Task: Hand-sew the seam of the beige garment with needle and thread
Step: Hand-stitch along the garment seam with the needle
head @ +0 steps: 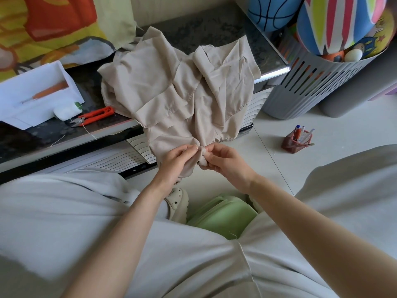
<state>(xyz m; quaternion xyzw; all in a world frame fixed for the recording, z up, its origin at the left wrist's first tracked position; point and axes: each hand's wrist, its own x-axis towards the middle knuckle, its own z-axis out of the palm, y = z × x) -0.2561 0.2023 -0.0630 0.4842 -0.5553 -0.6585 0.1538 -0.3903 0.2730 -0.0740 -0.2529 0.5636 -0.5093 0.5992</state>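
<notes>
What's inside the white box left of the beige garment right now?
An orange-handled tool with a thin metal tip lies in the open recess of the white box. Anything under the near rim or beneath the tool is hidden, so I cannot tell if more is inside.

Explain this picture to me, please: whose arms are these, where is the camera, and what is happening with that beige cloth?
There is no machine here: these are a person's own bare arms. The single picture comes from a wide-angle camera worn on the head, looking forward and down, so the lap shows too. The left hand and the right hand both pinch a bunched bit of the lower edge of the beige garment, which lies on the dark table and hangs over its front. The job is hand-sewing its seam, but the needle is too small to make out. Red thread snips and a white box also lie on the table. A grey basket of balls and a pen holder stand on the floor.
</notes>
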